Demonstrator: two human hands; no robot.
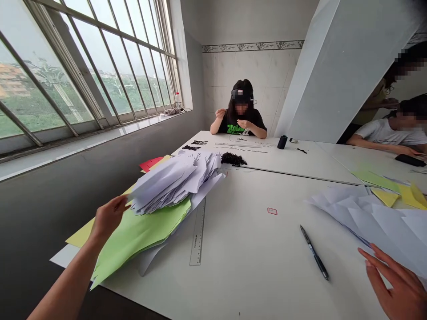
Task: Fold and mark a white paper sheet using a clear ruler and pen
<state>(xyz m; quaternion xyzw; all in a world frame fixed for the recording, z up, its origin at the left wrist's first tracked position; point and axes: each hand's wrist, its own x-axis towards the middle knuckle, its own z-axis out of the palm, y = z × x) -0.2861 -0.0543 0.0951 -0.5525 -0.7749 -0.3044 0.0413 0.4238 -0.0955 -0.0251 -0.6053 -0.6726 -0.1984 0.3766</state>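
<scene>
A: Far left, on the white tabletop (pixel 247 249)?
B: Item: left hand (pixel 108 218), fingertips at the left corner of a thick, uneven stack of creased white paper sheets (pixel 167 182). The contact is blurred; I cannot tell whether they pinch it.

A: And around that stack?
B: Light-green paper sheets (pixel 140 244) beneath it, yellow paper (pixel 80 234) showing at the left, and a red paper piece (pixel 151 164) at the far edge.

A: Next, rightward?
B: One clear, straight ruler (pixel 199 235), its far end meeting the papers. Beyond the stack, a heap of curly black strands (pixel 233 159). Across the table, a person in a black T-shirt (pixel 242 115), both hands raised.

A: The middle?
B: One small label with a red outline (pixel 272 211), flat; farther off, a black cylindrical object (pixel 282 142), upright.

A: Then?
B: One slim black pen (pixel 314 253), lying at a slant. Right of it, a spread of folded white sheets (pixel 373 215), with yellow paper pieces (pixel 413 195) at its far side.

A: Last entry?
B: Right hand (pixel 392 278), open and released, fingers extended at the near edge of that spread. Beyond, a person in a white T-shirt (pixel 393 133) leans at the table.
</scene>
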